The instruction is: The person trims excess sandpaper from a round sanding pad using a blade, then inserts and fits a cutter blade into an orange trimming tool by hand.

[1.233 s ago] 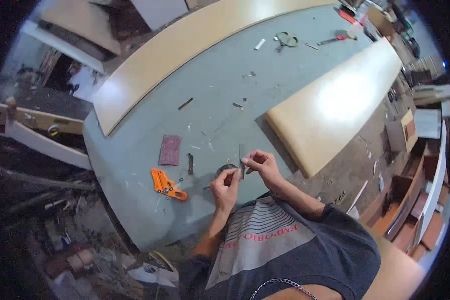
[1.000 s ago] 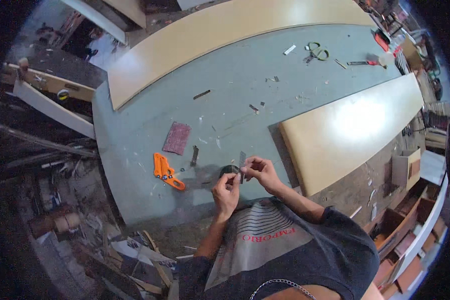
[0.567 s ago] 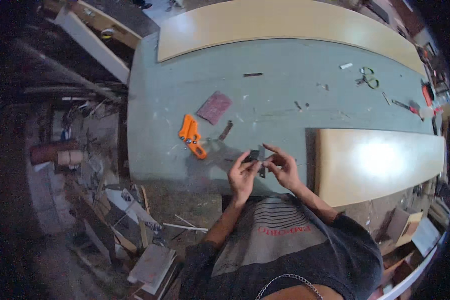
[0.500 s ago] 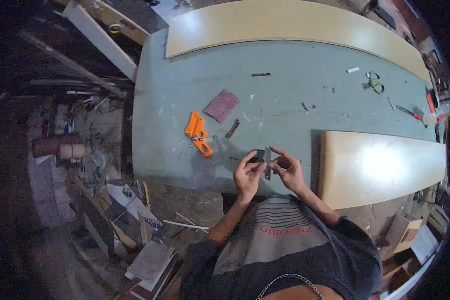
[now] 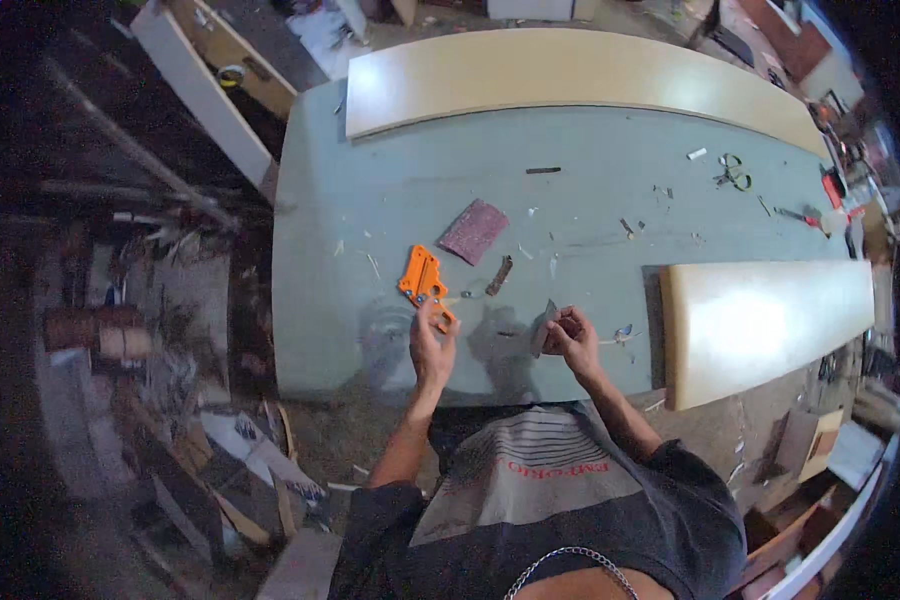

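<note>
An orange hand-sized tool with cut-out holes (image 5: 422, 270) lies on the grey-green bench. My left hand (image 5: 433, 350) is at its near end, the thumb and fingers closed around the lower part. To the right, my right hand (image 5: 575, 338) pinches a thin grey metal strip (image 5: 544, 332), tilted just above the bench top. A folded purple-red cloth or abrasive pad (image 5: 474, 231) lies beyond the orange tool. Beside it is a short dark brown strip (image 5: 499, 275). What my left palm covers is hidden.
A long cream panel (image 5: 570, 70) lies along the far edge of the bench (image 5: 320, 220). A thick cream padded piece (image 5: 770, 320) lies at the right. Green-handled scissors (image 5: 736, 173) and a red-handled tool (image 5: 805, 219) are at the far right. Boards clutter the floor at left.
My left hand has parted from the right and moved left to the orange tool. The metal strip stays in my right hand alone. The view has shifted slightly.
</note>
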Demonstrator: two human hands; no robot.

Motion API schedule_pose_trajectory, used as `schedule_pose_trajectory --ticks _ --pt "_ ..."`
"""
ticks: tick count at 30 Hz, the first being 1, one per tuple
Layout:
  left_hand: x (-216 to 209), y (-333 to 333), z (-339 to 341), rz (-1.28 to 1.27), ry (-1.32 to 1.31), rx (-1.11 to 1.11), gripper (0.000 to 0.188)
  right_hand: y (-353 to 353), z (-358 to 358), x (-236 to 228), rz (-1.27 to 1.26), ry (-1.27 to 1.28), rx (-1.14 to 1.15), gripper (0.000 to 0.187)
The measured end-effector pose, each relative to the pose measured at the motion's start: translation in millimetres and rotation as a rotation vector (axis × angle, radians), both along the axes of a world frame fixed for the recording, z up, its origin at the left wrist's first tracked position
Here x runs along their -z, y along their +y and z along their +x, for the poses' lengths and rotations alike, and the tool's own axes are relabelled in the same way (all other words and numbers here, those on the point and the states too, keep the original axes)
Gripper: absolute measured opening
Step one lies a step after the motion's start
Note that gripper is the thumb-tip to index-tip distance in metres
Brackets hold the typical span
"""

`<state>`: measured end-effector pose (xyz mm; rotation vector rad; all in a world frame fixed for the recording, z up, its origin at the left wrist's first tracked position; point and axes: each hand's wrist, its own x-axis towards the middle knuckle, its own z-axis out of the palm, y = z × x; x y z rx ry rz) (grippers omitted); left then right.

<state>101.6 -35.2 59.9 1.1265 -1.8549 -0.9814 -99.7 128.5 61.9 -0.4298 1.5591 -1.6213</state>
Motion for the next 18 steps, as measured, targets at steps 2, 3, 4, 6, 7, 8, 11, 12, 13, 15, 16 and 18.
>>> schedule_pose_trajectory --ticks 2,3,4,6,7,8,11,12,13,15,16,18 --pt "4.2 -31.1 9.2 -0.197 -0.364 0.317 0.047 -16.5 23.5 5.5 0.032 -0.116 0.116 0.015" --pt "9.8 -44.4 6.3 -0.301 -0.388 0.381 0.049 -24.7 35.3 11.2 0.026 -0.107 0.163 0.015" --pt "12.5 -58.6 7.0 -0.313 -0.369 0.430 0.049 -32.1 44.9 17.7 0.041 -0.016 0.178 0.014" --pt "15.5 -74.0 10.7 -0.443 -0.390 0.410 0.049 -38.4 72.3 17.8 0.077 0.081 0.232 0.015" --pt "14.7 -83.1 15.2 -0.366 -0.307 0.407 0.047 -39.9 87.5 14.4 0.061 0.079 0.317 0.015" --pt "16.7 -89.2 23.3 -0.361 -0.290 0.443 0.047 -42.4 98.9 11.8 0.038 0.077 0.400 0.016" --pt "33.1 -108.4 60.8 -0.413 -0.209 0.486 0.041 -38.2 131.2 14.7 0.116 0.086 0.476 0.017" --pt "44.3 -114.8 78.1 -0.408 -0.206 0.502 0.041 -38.7 143.1 17.6 0.145 0.083 0.485 0.018" --pt "52.8 -119.0 88.3 -0.394 -0.239 0.560 0.042 -38.5 147.5 24.1 0.151 0.087 0.503 0.018" --pt "64.4 -122.6 102.0 -0.380 -0.273 0.617 0.042 -38.5 153.9 37.6 0.276 0.133 0.358 0.021" --pt "67.6 -124.5 104.8 -0.379 -0.249 0.579 0.041 -45.0 154.5 35.7 0.274 0.137 0.353 0.021" --pt "72.6 -128.1 107.9 -0.381 -0.225 0.524 0.040 -61.4 151.5 32.0 0.229 0.171 0.316 0.023"
